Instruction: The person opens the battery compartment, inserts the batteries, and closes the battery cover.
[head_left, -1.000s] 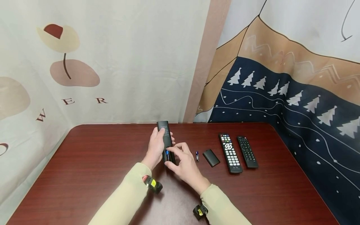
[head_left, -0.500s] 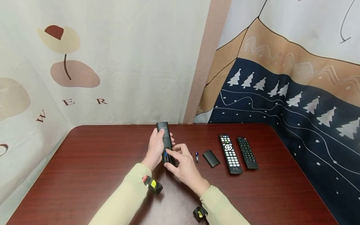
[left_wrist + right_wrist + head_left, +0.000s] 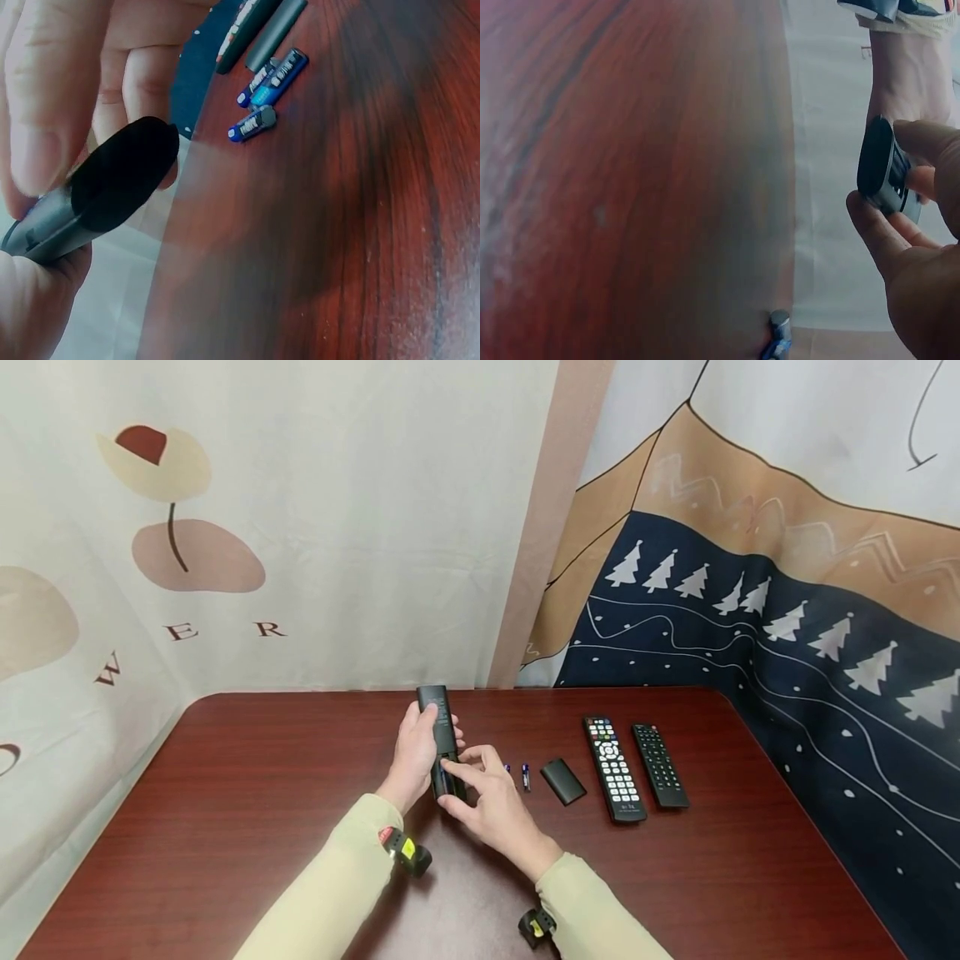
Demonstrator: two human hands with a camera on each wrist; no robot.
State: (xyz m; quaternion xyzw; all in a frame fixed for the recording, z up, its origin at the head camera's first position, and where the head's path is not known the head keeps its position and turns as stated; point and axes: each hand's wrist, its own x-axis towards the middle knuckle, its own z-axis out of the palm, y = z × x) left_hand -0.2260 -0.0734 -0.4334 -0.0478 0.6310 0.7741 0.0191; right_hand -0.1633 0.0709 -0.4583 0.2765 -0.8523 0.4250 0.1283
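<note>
A black remote control (image 3: 445,739) is held back side up, its battery compartment uncovered at the end nearer me. My left hand (image 3: 411,752) grips it from the left, thumb lying along its back. At the lower end, my right hand (image 3: 491,797) holds the remote between thumb and fingers, with the index fingertip pressing into the compartment. In the right wrist view, the fingers (image 3: 874,229) bracket the remote's end (image 3: 877,165). My fingers largely cover what lies inside the compartment. Small blue batteries (image 3: 253,124) lie on the table just right of my right hand.
A black battery cover (image 3: 564,782) lies right of the batteries. Beyond it are a remote with white buttons (image 3: 615,768) and a slimmer black remote (image 3: 660,766). The dark red table (image 3: 262,777) ends at printed curtains (image 3: 360,527) behind.
My right index fingertip has shifted slightly left and down over the compartment, and less blue shows inside it. A second battery has come into view beside my right hand. The left hand keeps its grip.
</note>
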